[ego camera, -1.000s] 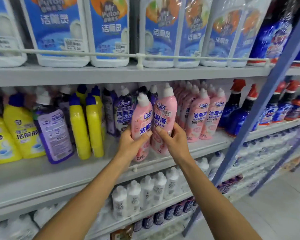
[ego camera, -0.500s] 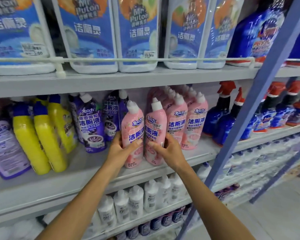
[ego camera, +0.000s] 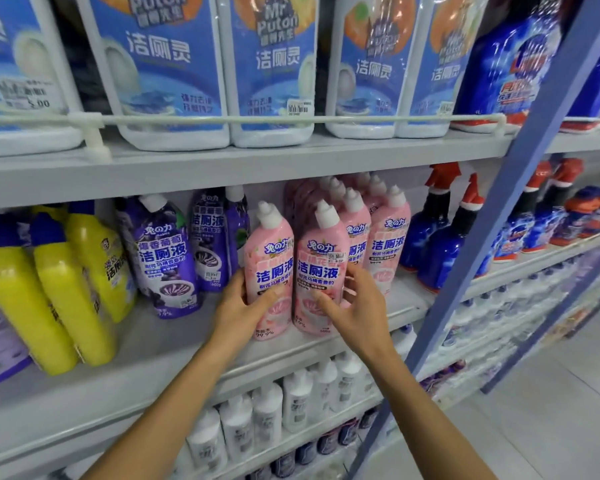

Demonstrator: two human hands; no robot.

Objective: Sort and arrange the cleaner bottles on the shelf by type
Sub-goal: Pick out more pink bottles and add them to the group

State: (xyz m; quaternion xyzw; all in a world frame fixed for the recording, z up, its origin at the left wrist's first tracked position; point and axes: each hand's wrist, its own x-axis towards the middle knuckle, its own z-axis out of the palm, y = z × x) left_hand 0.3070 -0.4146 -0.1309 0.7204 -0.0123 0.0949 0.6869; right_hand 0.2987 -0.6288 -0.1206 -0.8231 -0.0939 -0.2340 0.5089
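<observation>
Far to the left of the tall blue metal post (ego camera: 520,188), yellow plastic bottles with blue caps (ego camera: 66,299) are seen on the grey shelf board (ego camera: 153,358). Nearer the post, purple plastic bottles with white caps (ego camera: 167,265) are stood on the same board.

Next, closer to the post, the left pink plastic bottle (ego camera: 271,268) with a white pointed cap is held by the left hand (ego camera: 243,306). The thumb is laid across its front and the fingers are tucked round the side away from the post.

Just beside it, toward the post, the right pink plastic bottle (ego camera: 321,271) with the same white cap is held by the right hand (ego camera: 357,306). The thumb is pressed on the front and the fingers are curled round the side facing the post.

Both held bottles are stood upright, side by side, near the board's front edge. More pink bottles (ego camera: 388,247) are lined up behind them. Dark blue spray bottles with red triggers (ego camera: 440,244) are kept just left of the post.
</observation>
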